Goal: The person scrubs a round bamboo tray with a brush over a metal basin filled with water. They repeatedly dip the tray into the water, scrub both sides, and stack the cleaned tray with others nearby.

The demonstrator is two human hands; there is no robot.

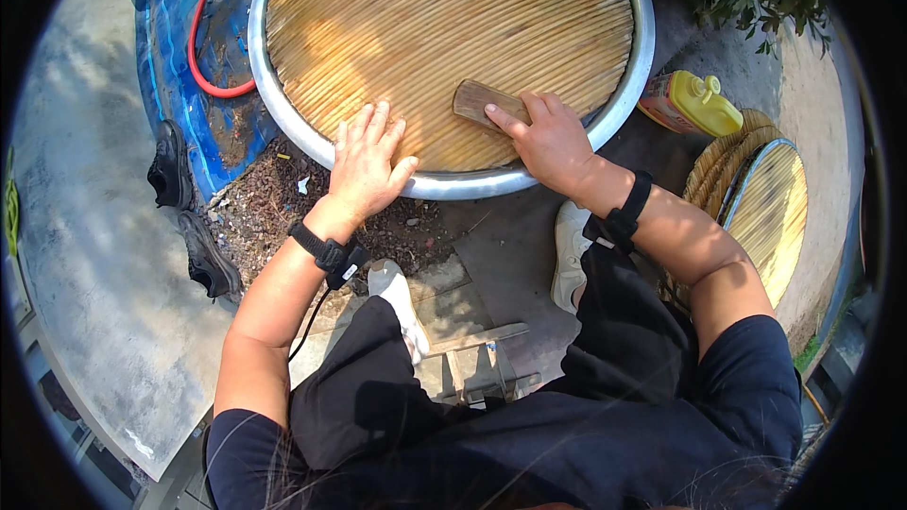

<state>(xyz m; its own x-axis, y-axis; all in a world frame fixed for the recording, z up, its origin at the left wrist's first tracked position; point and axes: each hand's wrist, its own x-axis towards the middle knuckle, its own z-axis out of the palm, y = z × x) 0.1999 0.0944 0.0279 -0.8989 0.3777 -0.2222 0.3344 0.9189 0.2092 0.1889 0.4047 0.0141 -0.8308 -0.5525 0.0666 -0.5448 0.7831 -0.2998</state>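
A round mat of pale slats, perhaps bamboo or reed [453, 35], lies inside a large metal basin with a shiny rim [641, 35]. My left hand [368, 163] rests flat on the mat's near left edge, fingers spread, its heel over the rim. In my right hand [549, 138] is a wooden-backed brush or block [489, 105], pressed to the mat near its right front edge; its underside is hidden. My index finger lies along the top of the wood. Both wrists wear black straps.
A red hose [195, 49] curves over a blue sheet [159, 35] at left. Black shoes [170, 163] stand below it. At right are a yellow jug [691, 103] and several stacked round slatted mats [769, 205]. Leaves hang at top right. A wooden frame [478, 340] sits between my feet.
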